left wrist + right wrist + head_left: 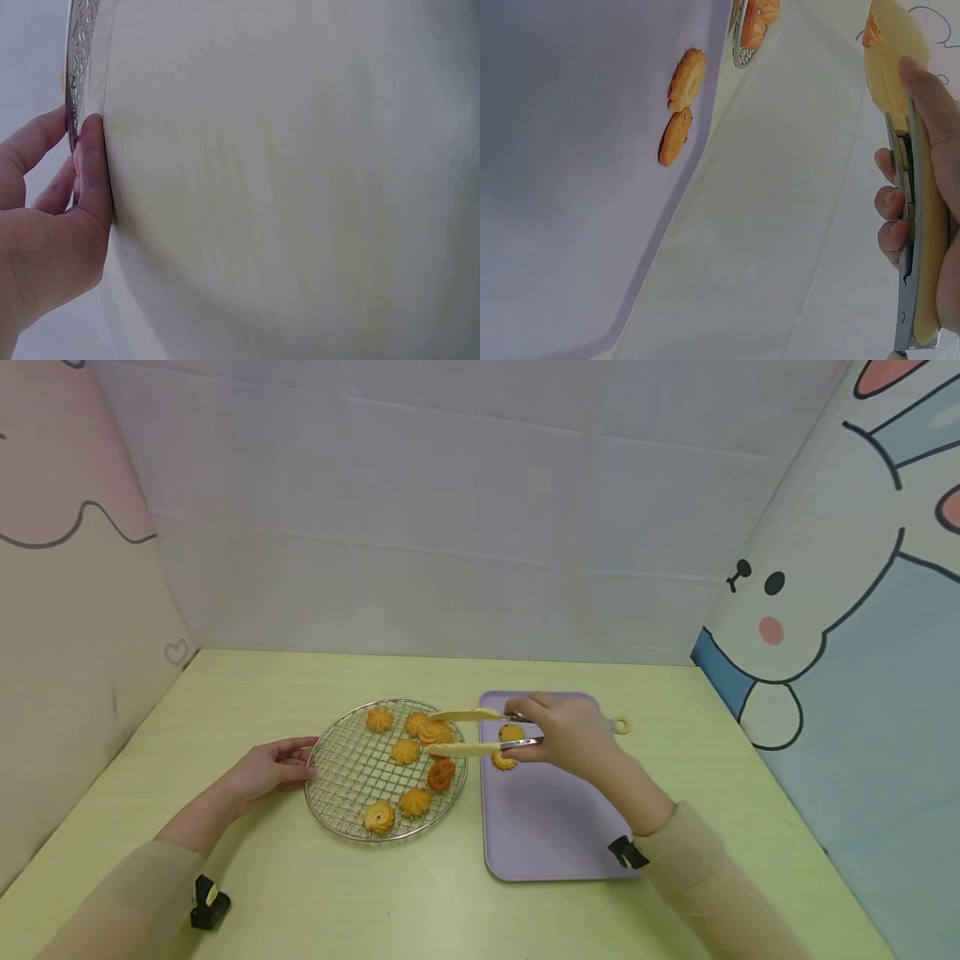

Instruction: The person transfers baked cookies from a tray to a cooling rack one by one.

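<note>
My left hand (266, 770) grips the left edge of a round wire cooling rack (341, 783), with fingers on both sides of the rim in the left wrist view. Piped cookies (405, 752) and a darker, pretzel-shaped cookie (441, 774) lie on the mesh. In my right hand (581, 739) is a pair of tongs (921, 247) with metal arms and cream-yellow heads. The heads reach over the rack's right side, one on each side of a swirl cookie (436, 733). A bit of that cookie shows between the heads in the right wrist view.
A lavender tray (555, 827) lies right of the rack, beneath my right forearm. Two cookies (676, 136) rest near its edge. The pale yellow table (420, 910) meets a white back wall (450, 527) and printed side walls.
</note>
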A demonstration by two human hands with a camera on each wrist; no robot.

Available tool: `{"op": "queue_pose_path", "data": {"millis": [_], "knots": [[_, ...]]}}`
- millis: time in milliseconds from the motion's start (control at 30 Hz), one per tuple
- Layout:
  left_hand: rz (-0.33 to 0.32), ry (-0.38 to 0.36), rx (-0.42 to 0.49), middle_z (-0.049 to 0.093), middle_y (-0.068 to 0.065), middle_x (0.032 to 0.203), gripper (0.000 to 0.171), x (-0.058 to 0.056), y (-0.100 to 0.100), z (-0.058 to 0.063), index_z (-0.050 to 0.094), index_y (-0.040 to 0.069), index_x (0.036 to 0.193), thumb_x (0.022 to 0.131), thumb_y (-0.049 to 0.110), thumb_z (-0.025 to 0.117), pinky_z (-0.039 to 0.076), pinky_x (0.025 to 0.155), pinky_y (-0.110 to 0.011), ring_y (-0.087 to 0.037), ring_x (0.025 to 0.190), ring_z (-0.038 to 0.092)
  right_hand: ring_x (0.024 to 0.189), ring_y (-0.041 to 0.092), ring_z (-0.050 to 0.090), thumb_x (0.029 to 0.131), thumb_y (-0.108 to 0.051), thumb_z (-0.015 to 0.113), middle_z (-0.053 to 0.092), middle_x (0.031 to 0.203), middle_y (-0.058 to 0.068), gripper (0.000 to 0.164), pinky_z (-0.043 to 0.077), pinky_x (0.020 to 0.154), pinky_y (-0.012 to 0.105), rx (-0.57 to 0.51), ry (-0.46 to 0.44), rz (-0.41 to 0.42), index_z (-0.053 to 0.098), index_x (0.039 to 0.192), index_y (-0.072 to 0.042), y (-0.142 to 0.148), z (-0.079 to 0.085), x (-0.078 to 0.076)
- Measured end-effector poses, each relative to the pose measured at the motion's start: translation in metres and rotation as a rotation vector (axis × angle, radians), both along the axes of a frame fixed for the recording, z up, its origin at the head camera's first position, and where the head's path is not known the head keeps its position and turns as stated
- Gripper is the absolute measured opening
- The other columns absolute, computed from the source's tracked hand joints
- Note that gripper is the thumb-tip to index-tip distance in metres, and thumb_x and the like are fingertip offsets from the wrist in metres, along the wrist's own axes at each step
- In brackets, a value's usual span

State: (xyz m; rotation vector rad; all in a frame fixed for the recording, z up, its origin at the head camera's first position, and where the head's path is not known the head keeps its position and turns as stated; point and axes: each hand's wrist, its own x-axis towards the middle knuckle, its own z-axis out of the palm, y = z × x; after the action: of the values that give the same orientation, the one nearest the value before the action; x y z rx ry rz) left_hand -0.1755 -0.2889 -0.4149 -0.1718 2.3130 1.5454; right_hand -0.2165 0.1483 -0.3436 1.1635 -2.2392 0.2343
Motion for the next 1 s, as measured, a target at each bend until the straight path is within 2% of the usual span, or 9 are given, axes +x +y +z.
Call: {"op": "queue_pose_path", "data": {"millis": [100, 200, 333, 500, 667, 1000], "knots": [[0.003, -0.002, 0.002, 0.048, -0.005, 0.106, 0.076, -0.001, 0.000, 0.000, 0.031, 0.001, 0.146, 0.085, 0.018, 0.071, 0.051, 0.078, -0.021, -0.008, 0.091, 0.049, 0.054, 0.005, 0.055, 0.065, -0.054, 0.079, 0.067, 0.087, -0.008, 0.052, 0.036, 0.040, 0.020, 0.012, 0.005, -0.016, 0.064, 0.101, -0.020, -0.008, -0.003, -0.001], [0.000, 0.001, 0.008, 0.048, -0.005, 0.106, 0.075, -0.001, 0.000, -0.001, 0.030, 0.001, 0.146, 0.085, 0.018, 0.071, 0.051, 0.078, -0.021, -0.008, 0.091, 0.049, 0.055, 0.005, 0.054, 0.067, -0.055, 0.078, 0.066, 0.088, -0.007, 0.053, 0.034, 0.041, 0.018, 0.034, -0.033, -0.016, 0.063, 0.104, -0.021, -0.016, -0.005, -0.001], [0.001, -0.001, 0.011, 0.048, -0.005, 0.106, 0.075, -0.002, -0.001, -0.003, 0.030, 0.001, 0.146, 0.085, 0.018, 0.071, 0.051, 0.078, -0.021, -0.008, 0.091, 0.049, 0.056, 0.004, 0.050, 0.069, -0.053, 0.078, 0.062, 0.086, -0.006, 0.051, 0.032, 0.042, 0.019, 0.041, -0.068, 0.023, 0.063, 0.106, -0.020, -0.027, -0.009, -0.001], [-0.003, 0.001, 0.007, 0.049, -0.005, 0.105, 0.076, -0.003, -0.002, -0.005, 0.030, 0.000, 0.146, 0.085, 0.019, 0.071, 0.051, 0.078, -0.021, -0.008, 0.091, 0.049, 0.056, 0.004, 0.048, 0.069, -0.052, 0.078, 0.060, 0.082, -0.007, 0.051, 0.032, 0.042, 0.017, 0.034, -0.070, 0.077, 0.064, 0.106, -0.019, -0.039, -0.016, -0.004], [-0.006, 0.002, 0.010, 0.049, -0.005, 0.105, 0.077, -0.003, -0.001, -0.003, 0.030, -0.001, 0.146, 0.085, 0.019, 0.071, 0.051, 0.077, -0.021, -0.008, 0.090, 0.049, 0.054, 0.004, 0.043, 0.070, -0.054, 0.077, 0.057, 0.078, -0.008, 0.051, 0.029, 0.042, 0.018, 0.054, -0.066, 0.093, 0.064, 0.107, -0.021, -0.049, -0.022, -0.005], [-0.005, -0.003, 0.018, 0.048, -0.004, 0.104, 0.077, -0.003, -0.002, -0.005, 0.029, -0.001, 0.146, 0.085, 0.018, 0.071, 0.051, 0.078, -0.022, -0.008, 0.090, 0.049, 0.056, 0.005, 0.050, 0.070, -0.056, 0.075, 0.062, 0.081, -0.008, 0.053, 0.032, 0.041, 0.018, 0.167, -0.141, 0.058, 0.064, 0.109, -0.023, -0.066, -0.031, -0.004]]}}
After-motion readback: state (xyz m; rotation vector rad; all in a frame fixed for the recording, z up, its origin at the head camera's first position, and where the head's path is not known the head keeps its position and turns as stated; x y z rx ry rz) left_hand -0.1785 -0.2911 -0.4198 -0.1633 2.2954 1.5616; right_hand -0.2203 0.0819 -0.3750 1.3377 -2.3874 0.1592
